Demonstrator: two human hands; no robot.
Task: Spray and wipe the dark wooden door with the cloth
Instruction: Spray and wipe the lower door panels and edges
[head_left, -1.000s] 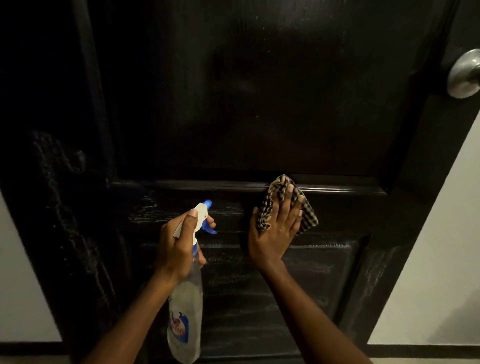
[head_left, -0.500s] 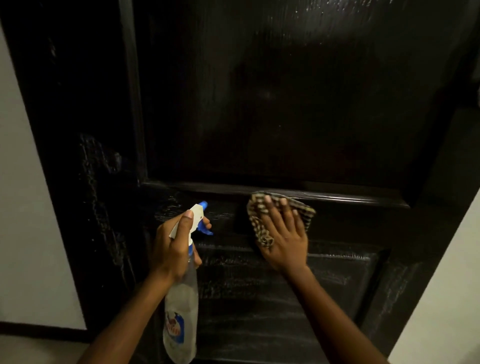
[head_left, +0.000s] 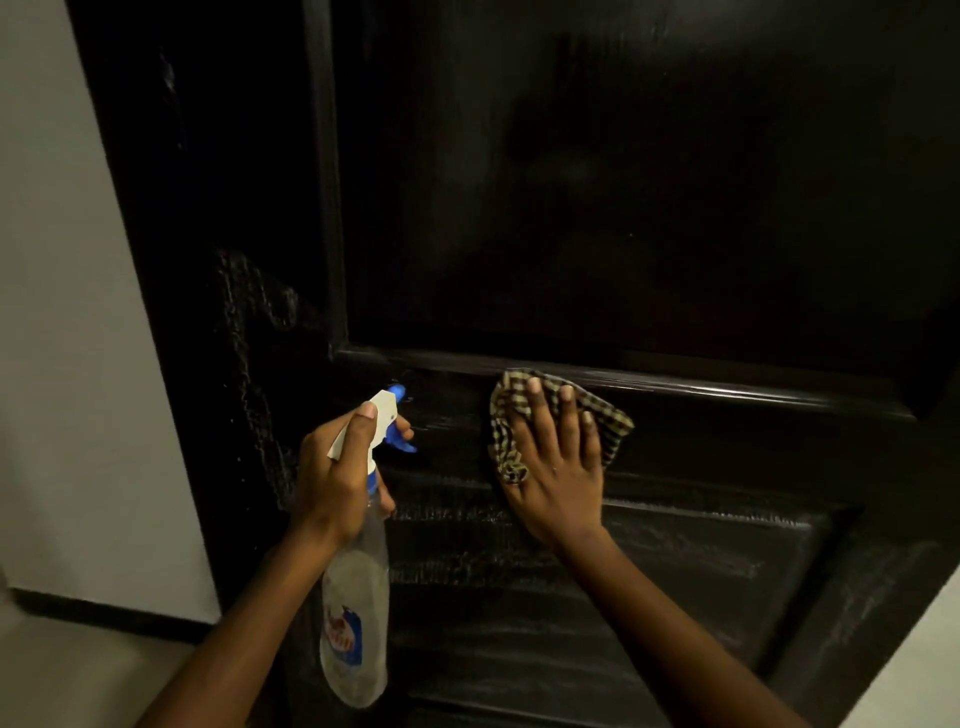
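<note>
Nearest, the left hand (head_left: 337, 483) has its fingers curled round the neck of the bottle (head_left: 356, 613), with the nozzle turned toward the door (head_left: 197, 182); one finger lies on top of the white head. A little farther, the right hand (head_left: 556, 478) lies flat, fingers straight and somewhat spread, and presses the cloth (head_left: 610, 421) on the rail (head_left: 753, 447) between the two panels, just under the moulding (head_left: 727, 388). The step in hand seems to be the wiping of this rail. To do it well, I think the palm should press evenly and the cloth should go along the rail in long overlapping strokes (the pale streaks on the lower panel (head_left: 675, 582) suggest liquid not yet taken up), with its edge pushed into the groove of the moulding. The bunched corner beside the thumb would better be spread out. Farthest, the upper panel (head_left: 623, 208) looks dark and without streaks; whether it is already wiped, I cannot tell.
</note>
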